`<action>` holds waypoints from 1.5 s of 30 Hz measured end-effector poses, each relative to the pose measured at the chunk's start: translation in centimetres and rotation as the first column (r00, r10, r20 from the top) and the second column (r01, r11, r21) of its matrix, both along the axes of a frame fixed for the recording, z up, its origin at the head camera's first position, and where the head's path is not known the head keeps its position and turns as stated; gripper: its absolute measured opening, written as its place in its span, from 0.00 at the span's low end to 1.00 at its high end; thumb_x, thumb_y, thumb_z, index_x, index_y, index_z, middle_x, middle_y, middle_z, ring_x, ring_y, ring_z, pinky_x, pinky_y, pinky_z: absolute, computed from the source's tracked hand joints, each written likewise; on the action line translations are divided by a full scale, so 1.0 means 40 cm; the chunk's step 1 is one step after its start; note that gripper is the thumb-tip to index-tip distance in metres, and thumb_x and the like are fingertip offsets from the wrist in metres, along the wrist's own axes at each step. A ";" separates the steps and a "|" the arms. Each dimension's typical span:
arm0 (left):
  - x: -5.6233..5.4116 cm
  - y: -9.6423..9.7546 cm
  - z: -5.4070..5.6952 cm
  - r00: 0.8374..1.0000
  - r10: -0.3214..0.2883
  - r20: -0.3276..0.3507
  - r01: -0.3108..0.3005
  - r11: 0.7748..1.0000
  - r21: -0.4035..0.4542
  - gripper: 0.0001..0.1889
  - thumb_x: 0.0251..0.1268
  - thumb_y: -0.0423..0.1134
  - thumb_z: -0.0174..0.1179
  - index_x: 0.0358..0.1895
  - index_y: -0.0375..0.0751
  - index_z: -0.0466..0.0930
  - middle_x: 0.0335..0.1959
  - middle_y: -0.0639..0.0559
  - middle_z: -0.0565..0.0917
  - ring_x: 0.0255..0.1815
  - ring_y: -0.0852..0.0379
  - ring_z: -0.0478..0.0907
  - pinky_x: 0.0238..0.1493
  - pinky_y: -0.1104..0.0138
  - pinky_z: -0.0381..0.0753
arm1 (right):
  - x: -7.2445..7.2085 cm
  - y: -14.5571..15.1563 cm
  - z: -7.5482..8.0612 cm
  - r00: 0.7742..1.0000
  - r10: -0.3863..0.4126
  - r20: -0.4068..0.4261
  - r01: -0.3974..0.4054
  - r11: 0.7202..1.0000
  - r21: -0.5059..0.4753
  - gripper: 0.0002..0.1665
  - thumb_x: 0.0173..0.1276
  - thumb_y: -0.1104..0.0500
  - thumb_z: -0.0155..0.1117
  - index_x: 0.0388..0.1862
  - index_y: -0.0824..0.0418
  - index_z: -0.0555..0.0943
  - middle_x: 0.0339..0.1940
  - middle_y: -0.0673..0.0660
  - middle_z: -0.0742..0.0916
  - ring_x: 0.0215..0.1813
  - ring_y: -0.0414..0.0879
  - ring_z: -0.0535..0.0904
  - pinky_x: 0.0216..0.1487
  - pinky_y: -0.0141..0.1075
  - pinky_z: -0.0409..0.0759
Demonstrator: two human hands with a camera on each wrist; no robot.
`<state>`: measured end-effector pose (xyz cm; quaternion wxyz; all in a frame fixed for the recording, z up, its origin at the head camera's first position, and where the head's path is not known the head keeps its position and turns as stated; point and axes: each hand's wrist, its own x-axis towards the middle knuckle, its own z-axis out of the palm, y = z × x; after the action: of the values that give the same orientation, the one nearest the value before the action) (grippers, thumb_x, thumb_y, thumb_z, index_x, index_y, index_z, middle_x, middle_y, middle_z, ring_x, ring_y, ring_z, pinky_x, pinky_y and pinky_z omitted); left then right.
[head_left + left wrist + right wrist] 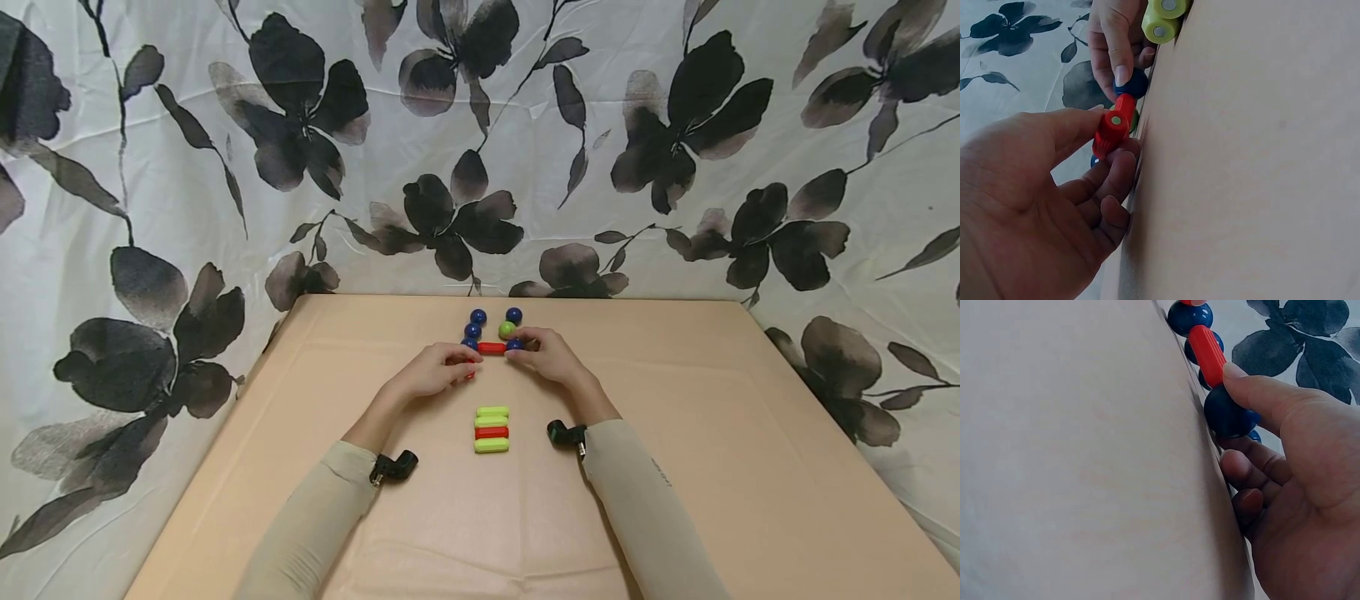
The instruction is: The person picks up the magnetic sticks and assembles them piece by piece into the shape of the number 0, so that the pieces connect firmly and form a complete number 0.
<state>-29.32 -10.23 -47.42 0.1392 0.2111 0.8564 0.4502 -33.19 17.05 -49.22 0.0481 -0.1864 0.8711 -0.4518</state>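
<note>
**Left hand (pixel 431 371) and right hand (pixel 551 358) together over a small figure of rods and balls**

A pale cloth (pixel 555 150) printed with dark flowers hangs behind the desk (pixel 697 400), which is tan and runs from the foreground back to the cloth. Two forearms in beige sleeves (pixel 663 508) reach forward from the near edge and angle inward, so that the hands face each other near the desk's far edge. Each wrist carries a small black camera (pixel 393 468).

The left grip is narrow: thumb and fingertips pinch a red rod (pixel 1110 134), seen nearly end-on from the left wrist, with the other fingers loosely bent below. The right grip is also narrow, thumb and fingers round a blue ball (pixel 1229 412) at the figure's near right corner; its lower fingers curl beneath.

Six rods are visible, three red and three yellow-green. Four lie side by side in a row (pixel 492 446) on the desk, nearer the body and between the forearms: green, green, red, green from far to near. A red crossbar (pixel 492 348) joins the two nearest balls, and the pinched rod is just on the near side of the left one; whether it touches is unclear.

Six balls are visible, five blue and one green. Three blue balls (pixel 472 331) make the left line; on the right, the green ball (pixel 507 329) sits between the held ball and a far blue ball (pixel 513 315).
</note>
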 end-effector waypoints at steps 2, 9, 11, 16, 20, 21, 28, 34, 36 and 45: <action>0.001 -0.001 0.001 1.000 0.004 0.002 -0.004 1.000 -0.008 0.12 0.79 0.41 0.59 0.58 0.46 0.86 0.37 0.48 0.85 0.34 0.52 0.79 0.36 0.66 0.78 | 0.000 -0.001 0.002 1.000 0.000 -0.002 0.000 1.000 0.002 0.21 0.70 0.50 0.74 0.60 0.52 0.86 0.52 0.54 0.87 0.49 0.52 0.77 0.53 0.41 0.75; 0.004 -0.001 0.006 1.000 0.007 -0.011 -0.008 0.999 -0.047 0.14 0.80 0.43 0.58 0.59 0.46 0.86 0.36 0.50 0.85 0.33 0.53 0.78 0.36 0.66 0.77 | 0.000 -0.001 0.004 1.000 -0.002 0.007 0.002 1.000 0.006 0.22 0.70 0.50 0.74 0.60 0.53 0.86 0.51 0.55 0.86 0.49 0.53 0.76 0.51 0.40 0.75; 0.004 0.000 0.006 1.000 0.008 -0.015 -0.009 0.999 -0.053 0.14 0.80 0.43 0.57 0.59 0.47 0.86 0.35 0.50 0.85 0.33 0.54 0.78 0.36 0.66 0.77 | 0.001 -0.001 0.004 1.000 -0.004 0.012 0.004 1.000 0.006 0.22 0.70 0.50 0.74 0.60 0.53 0.86 0.51 0.55 0.86 0.49 0.53 0.76 0.51 0.41 0.75; 0.003 0.001 0.005 1.000 0.017 -0.013 -0.018 0.998 -0.068 0.14 0.80 0.44 0.58 0.60 0.48 0.86 0.34 0.51 0.85 0.31 0.56 0.78 0.34 0.67 0.76 | 0.001 -0.001 0.002 1.000 -0.005 0.008 0.005 1.000 0.011 0.21 0.71 0.50 0.73 0.60 0.53 0.86 0.52 0.55 0.86 0.49 0.52 0.76 0.52 0.40 0.75; 0.006 -0.002 0.014 0.999 0.025 -0.029 -0.027 0.996 -0.088 0.16 0.79 0.45 0.60 0.63 0.47 0.85 0.34 0.51 0.86 0.30 0.55 0.79 0.32 0.66 0.75 | 0.001 -0.004 0.000 1.000 0.001 0.000 -0.001 1.000 0.009 0.21 0.71 0.51 0.73 0.60 0.54 0.86 0.54 0.55 0.86 0.50 0.52 0.77 0.54 0.41 0.75; 0.006 -0.003 0.017 0.999 0.033 -0.035 -0.036 0.995 -0.089 0.17 0.79 0.46 0.60 0.63 0.47 0.85 0.34 0.50 0.86 0.29 0.54 0.80 0.31 0.66 0.75 | 0.001 -0.005 -0.001 1.000 0.001 -0.001 -0.001 1.000 0.006 0.20 0.71 0.51 0.73 0.60 0.54 0.86 0.54 0.55 0.86 0.50 0.52 0.77 0.54 0.42 0.74; -0.012 -0.011 0.014 0.955 0.252 -0.157 -0.248 0.968 0.042 0.07 0.76 0.46 0.63 0.46 0.49 0.86 0.33 0.45 0.85 0.26 0.50 0.82 0.26 0.64 0.78 | 0.001 -0.007 0.000 1.000 -0.004 -0.002 0.004 1.000 0.009 0.21 0.72 0.52 0.72 0.61 0.55 0.86 0.56 0.55 0.86 0.52 0.53 0.77 0.56 0.43 0.74; -0.033 -0.014 -0.019 0.924 0.322 -0.207 -0.309 0.947 0.092 0.09 0.75 0.45 0.65 0.51 0.46 0.86 0.38 0.49 0.85 0.38 0.52 0.81 0.37 0.64 0.79 | 0.003 -0.008 0.001 1.000 -0.003 -0.012 0.003 1.000 0.023 0.21 0.72 0.51 0.72 0.61 0.55 0.86 0.55 0.55 0.86 0.51 0.52 0.77 0.55 0.43 0.74; -0.038 -0.014 -0.029 0.929 0.310 -0.203 -0.299 0.950 0.085 0.12 0.74 0.45 0.65 0.54 0.46 0.87 0.42 0.50 0.86 0.42 0.52 0.81 0.42 0.63 0.79 | 0.004 -0.009 0.001 1.000 -0.006 -0.012 0.006 1.000 0.030 0.21 0.72 0.51 0.72 0.61 0.55 0.86 0.55 0.55 0.86 0.51 0.52 0.77 0.55 0.42 0.74; -0.041 -0.010 -0.039 0.937 0.295 -0.188 -0.276 0.953 0.123 0.14 0.72 0.43 0.68 0.56 0.45 0.87 0.50 0.51 0.89 0.47 0.52 0.83 0.48 0.61 0.82 | 0.012 -0.015 0.009 1.000 -0.022 0.011 0.022 1.000 0.020 0.21 0.72 0.51 0.72 0.61 0.55 0.85 0.56 0.56 0.86 0.52 0.53 0.77 0.56 0.44 0.74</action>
<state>-30.97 -10.64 -48.99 -0.0265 0.1358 0.8653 0.4818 -32.71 16.46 -48.84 0.0499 -0.1737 0.8772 -0.4448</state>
